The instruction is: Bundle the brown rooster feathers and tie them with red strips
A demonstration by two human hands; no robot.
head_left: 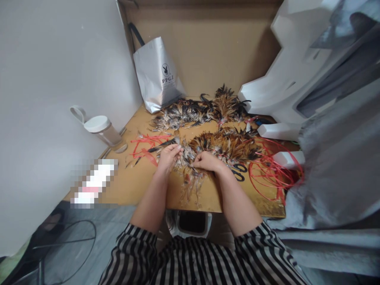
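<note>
Pale feathers [187,153] on the table [127,186] were best handled lightly, some apparently being pinched by the left hand [169,159]; whether anything was gripped by the curled right hand [208,161] could not be told.

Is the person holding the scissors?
No, the scissors lie on the table beside the right forearm, while the left hand and right hand are at the feathers.
</note>
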